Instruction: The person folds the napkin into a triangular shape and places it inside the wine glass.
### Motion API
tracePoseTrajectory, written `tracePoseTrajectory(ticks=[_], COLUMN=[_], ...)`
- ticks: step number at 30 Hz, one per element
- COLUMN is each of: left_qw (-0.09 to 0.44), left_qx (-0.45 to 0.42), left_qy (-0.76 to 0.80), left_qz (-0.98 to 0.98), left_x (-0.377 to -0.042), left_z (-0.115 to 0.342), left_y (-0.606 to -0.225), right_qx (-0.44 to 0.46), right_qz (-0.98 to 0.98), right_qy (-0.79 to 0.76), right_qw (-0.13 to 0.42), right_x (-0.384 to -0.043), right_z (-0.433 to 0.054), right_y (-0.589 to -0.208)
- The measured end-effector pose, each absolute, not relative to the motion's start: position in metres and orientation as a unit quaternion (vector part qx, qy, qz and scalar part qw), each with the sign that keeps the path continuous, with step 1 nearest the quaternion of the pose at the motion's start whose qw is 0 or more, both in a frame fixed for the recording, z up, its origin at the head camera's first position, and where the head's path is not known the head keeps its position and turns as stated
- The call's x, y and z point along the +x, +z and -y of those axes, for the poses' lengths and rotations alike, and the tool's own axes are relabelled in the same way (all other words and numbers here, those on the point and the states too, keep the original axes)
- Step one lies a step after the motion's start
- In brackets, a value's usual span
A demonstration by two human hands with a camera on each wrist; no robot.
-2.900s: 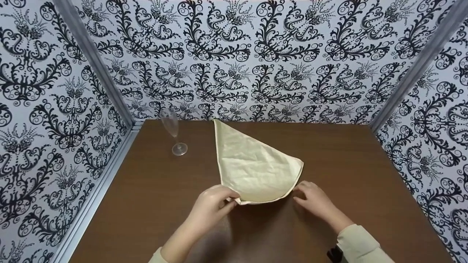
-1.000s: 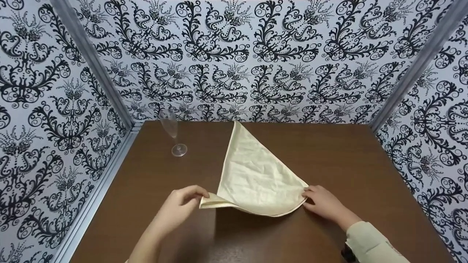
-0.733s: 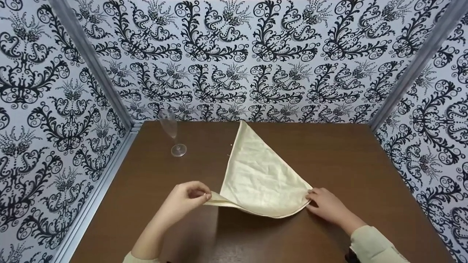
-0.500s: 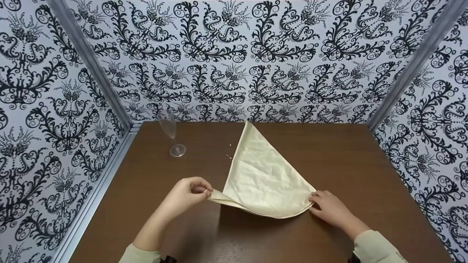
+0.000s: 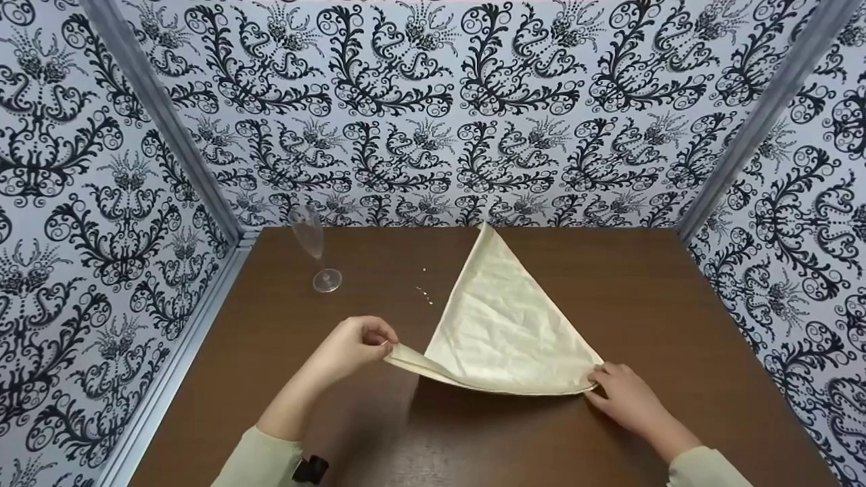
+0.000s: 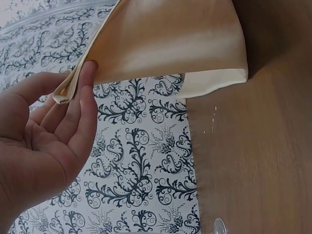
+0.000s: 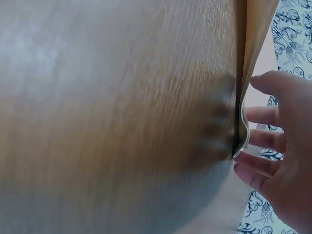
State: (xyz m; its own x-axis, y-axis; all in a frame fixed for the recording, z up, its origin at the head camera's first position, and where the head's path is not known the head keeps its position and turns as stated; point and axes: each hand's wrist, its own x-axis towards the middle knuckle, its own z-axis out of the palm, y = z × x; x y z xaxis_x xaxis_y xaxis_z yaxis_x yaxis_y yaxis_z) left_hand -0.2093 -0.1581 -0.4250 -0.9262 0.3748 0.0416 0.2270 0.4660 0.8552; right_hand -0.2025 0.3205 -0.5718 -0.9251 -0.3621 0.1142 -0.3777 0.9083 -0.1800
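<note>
A cream cloth napkin [image 5: 514,331], folded into a triangle and slightly creased, lies at the table's middle with its tip pointing to the back wall. My left hand [image 5: 355,345] pinches its left corner between thumb and fingers and holds it raised, the layers folded together there, as the left wrist view shows on the napkin's underside [image 6: 180,39]. At the opposite corner, my right hand [image 5: 626,396] grips the cloth close to the tabletop. Between both hands the near edge sags in a shallow curve. A clear champagne flute [image 5: 327,280] stands upright at the back left.
Small pale specks [image 5: 424,293] dot the brown wooden table [image 5: 649,291] left of the napkin. Black-and-white patterned walls [image 5: 406,101] with grey metal posts [image 5: 758,122] enclose the back and sides. A dark wrist strap [image 5: 311,469] shows at the left sleeve.
The napkin has shifted and turned to the right, uncovering pale specks. My right hand has taken hold of its right corner and moved right. My left hand moved left, then slightly back up and right.
</note>
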Motion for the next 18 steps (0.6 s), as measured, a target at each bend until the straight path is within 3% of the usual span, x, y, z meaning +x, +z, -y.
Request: tracePoseTrajectory(ticks=[9, 18], left_qw=[0.071, 0.041], left_qx=[0.181, 0.176], left_qy=[0.491, 0.439], left_qz=[-0.849, -0.88], left_x=[-0.224, -0.236], left_z=[0.155, 0.152], left_y=[-0.428, -0.426], right_qx=[0.143, 0.112], right_qz=[0.983, 0.985], right_qy=[0.118, 0.126], right_qw=[-0.001, 0.031], right_x=[-0.19, -0.179], right_z=[-0.322, -0.315], right_y=[-0.573, -0.575])
